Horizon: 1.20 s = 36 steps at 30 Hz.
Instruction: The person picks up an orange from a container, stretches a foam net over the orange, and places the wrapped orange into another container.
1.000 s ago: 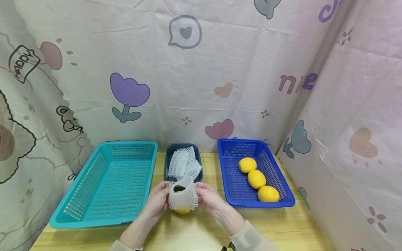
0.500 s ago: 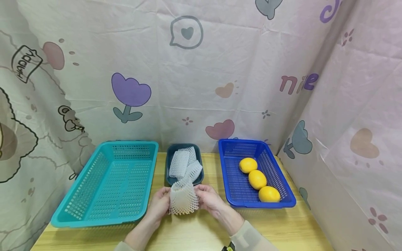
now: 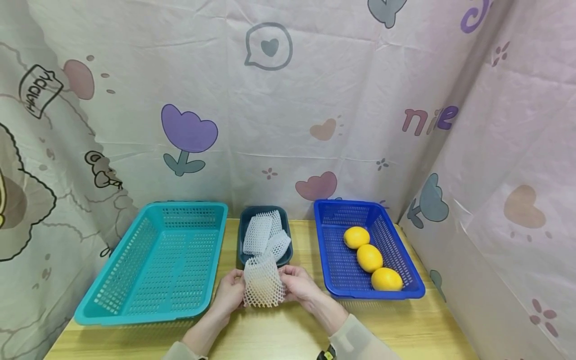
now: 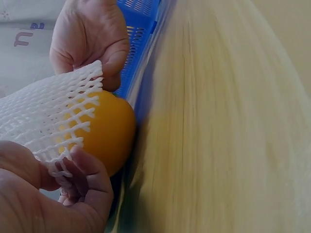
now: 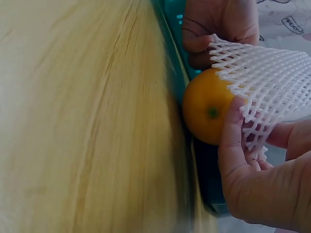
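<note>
Between the two hands a white foam net sleeve [image 3: 263,282] is drawn over an orange [image 5: 206,104], whose end bulges out of the net's edge in both wrist views. My left hand [image 3: 229,291] pinches one side of the net's edge, thumb against fingers. On the opposite side my right hand [image 3: 300,286] pinches the same edge. From above, the net hides the fruit almost wholly. Just behind it, a small dark tray [image 3: 243,220] holds more white foam nets [image 3: 258,234].
A turquoise basket [image 3: 148,317] with no fruit inside stands at the left. To the right, a blue basket [image 3: 324,250] holds three oranges [image 3: 369,258] in a row. All stand on a wooden table [image 3: 270,335], with a printed curtain [image 3: 270,110] behind.
The net's opening, earlier tipped up with the fruit showing inside and below, now faces down toward me and the net covers the fruit from above. Both hands have shifted slightly lower.
</note>
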{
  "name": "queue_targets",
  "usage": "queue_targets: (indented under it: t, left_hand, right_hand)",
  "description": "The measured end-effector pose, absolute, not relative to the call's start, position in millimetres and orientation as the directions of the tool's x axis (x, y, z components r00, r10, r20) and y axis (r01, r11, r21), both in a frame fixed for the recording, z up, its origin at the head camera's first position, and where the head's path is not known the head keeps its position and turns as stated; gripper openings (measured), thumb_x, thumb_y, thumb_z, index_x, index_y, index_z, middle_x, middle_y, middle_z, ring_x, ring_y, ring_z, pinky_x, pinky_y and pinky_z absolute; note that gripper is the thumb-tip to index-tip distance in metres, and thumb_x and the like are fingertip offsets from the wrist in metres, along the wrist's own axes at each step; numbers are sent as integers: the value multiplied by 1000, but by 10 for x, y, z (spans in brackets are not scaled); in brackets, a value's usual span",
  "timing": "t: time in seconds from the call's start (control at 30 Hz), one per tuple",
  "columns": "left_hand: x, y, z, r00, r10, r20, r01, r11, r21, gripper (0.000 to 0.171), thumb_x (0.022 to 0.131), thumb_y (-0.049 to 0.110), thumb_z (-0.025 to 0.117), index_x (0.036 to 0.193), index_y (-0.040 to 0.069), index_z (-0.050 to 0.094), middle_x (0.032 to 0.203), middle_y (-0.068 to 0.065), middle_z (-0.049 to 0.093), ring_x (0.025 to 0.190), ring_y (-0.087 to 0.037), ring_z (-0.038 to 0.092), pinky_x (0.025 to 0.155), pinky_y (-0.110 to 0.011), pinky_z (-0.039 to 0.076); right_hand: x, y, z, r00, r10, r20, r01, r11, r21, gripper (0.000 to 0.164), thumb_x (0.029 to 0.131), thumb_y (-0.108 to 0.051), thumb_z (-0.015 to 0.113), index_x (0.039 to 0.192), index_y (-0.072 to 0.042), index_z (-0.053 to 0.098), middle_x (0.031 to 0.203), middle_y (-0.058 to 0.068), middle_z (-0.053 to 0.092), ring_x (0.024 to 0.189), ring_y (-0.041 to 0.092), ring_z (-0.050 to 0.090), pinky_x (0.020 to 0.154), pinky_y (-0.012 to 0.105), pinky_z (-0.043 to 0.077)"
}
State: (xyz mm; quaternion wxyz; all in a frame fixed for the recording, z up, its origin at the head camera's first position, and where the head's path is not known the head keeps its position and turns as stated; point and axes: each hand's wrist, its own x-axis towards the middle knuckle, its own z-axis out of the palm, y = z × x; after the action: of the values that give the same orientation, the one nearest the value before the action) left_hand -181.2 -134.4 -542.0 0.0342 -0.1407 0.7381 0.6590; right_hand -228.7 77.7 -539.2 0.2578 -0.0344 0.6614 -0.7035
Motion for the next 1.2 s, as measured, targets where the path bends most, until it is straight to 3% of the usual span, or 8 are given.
queue_targets:
  t: [0.23, 0.43, 0.7, 1.2]
  left_hand:
    - [-1850, -1354, -5446, -956, -169, -238, -264, 155, 952, 24, 118, 19, 50, 124, -1, 62, 79, -3, 65, 57, -15, 62, 53, -31, 55]
    - [-1893, -1351, -5463, -959, -162, -233, -259, 167, 951, 24, 117, 14, 46, 126, -3, 60, 93, -13, 69, 64, -18, 65, 56, -36, 63]
    - [-1938, -1344, -5473, -959, -159, -234, -261, 179, 949, 25, 116, 13, 44, 123, -4, 60, 94, -15, 69, 62, -19, 68, 56, -37, 64]
    - [-1908, -1265, -5485, -963, -178, -204, -242, 228, 943, 24, 119, 22, 50, 118, 1, 61, 80, -2, 57, 66, -17, 56, 58, -32, 51]
  right_hand:
    - [-2299, 775, -5419, -886, -374, -273, 269, 64, -961, 17, 111, -13, 59, 112, -1, 70, 83, 1, 72, 72, 13, 72, 65, 32, 67]
    - [-2340, 771, -5481, -894, -347, -285, 266, 101, -959, 15, 112, -15, 59, 111, -3, 68, 82, 2, 70, 69, 14, 71, 61, 31, 66]
    - [-2327, 782, -5500, -890, -352, -291, 261, 132, -956, 14, 113, -16, 59, 109, -5, 67, 84, 4, 65, 69, 18, 68, 60, 34, 67]
    - [-2272, 804, -5543, -893, -355, -279, 260, 100, -960, 10, 110, -13, 60, 106, -7, 67, 85, 2, 69, 69, 15, 71, 60, 31, 65]
